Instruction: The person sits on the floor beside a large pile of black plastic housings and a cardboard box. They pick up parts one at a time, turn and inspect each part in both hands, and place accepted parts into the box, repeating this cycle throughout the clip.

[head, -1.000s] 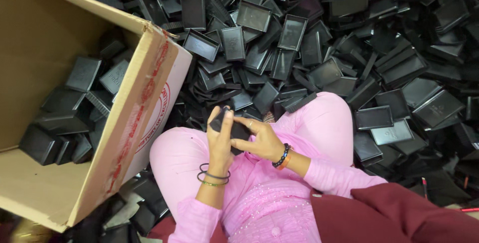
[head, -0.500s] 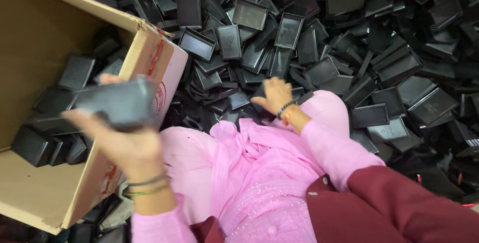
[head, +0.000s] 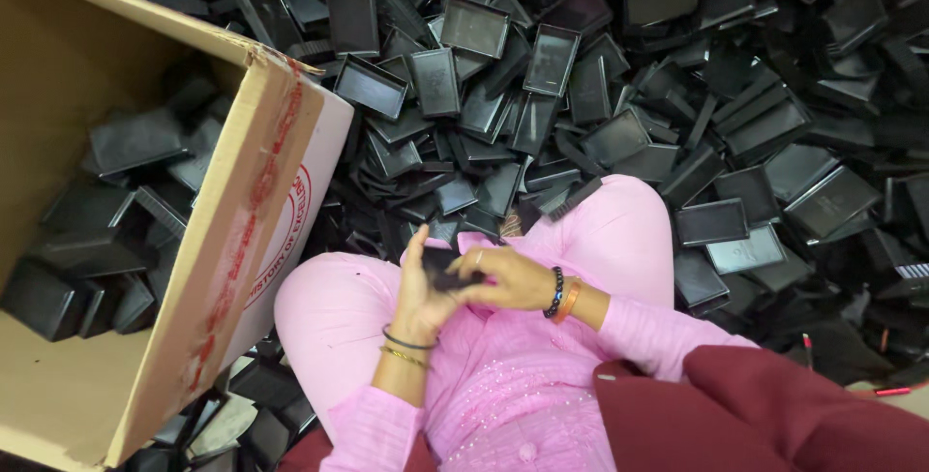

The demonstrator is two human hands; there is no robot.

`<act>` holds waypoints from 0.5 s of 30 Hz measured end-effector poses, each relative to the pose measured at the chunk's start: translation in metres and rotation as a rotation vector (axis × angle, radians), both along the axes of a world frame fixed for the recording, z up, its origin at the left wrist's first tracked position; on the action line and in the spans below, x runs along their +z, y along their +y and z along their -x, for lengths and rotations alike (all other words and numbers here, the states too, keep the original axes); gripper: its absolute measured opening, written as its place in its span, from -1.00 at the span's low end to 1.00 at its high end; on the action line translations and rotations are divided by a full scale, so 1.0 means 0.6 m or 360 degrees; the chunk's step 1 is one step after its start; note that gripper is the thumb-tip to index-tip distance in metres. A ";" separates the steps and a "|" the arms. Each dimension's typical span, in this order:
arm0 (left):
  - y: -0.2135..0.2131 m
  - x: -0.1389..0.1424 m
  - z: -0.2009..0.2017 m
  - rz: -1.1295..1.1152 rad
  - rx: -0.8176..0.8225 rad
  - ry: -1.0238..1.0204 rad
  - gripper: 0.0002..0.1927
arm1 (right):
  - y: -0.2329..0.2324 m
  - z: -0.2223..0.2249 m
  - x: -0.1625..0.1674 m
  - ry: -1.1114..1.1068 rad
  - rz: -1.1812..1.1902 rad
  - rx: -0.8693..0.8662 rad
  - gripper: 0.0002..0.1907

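A small black tray is held between both hands over the lap: the left hand is closed round its near side, and the right hand is closed on its far side, fingers laid across the top. Bangles are worn on the left wrist, a dark bead bracelet and an orange band on the right. Pink clothing is seen beneath the hands. To the left, an open cardboard box is partly filled with black trays. Ahead and to the right, the floor is covered by a heap of trays.
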State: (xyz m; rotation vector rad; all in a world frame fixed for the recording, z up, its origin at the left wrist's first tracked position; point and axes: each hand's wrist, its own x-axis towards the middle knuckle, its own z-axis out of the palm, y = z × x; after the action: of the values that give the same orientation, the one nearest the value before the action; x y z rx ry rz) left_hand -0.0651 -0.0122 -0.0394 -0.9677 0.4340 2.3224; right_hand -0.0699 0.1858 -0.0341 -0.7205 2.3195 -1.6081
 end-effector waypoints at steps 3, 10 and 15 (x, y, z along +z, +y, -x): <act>-0.034 0.012 0.020 0.0205 0.0367 0.0374 -0.63 | -0.017 0.029 -0.015 0.0325 0.0080 -0.0023 -0.61; -0.060 0.056 0.003 0.0127 0.0129 0.0260 -0.75 | -0.013 0.113 -0.053 0.0315 -0.1300 -0.0271 -0.81; -0.015 0.048 -0.018 -0.0140 0.0028 0.0123 -0.44 | -0.003 0.032 0.034 0.0664 -0.0226 -0.0210 -0.68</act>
State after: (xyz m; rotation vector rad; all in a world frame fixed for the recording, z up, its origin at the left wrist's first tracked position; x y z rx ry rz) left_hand -0.0546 -0.0213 -0.0107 -0.8458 0.3523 2.3798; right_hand -0.0893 0.1840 -0.0136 -0.9646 2.7936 -1.4315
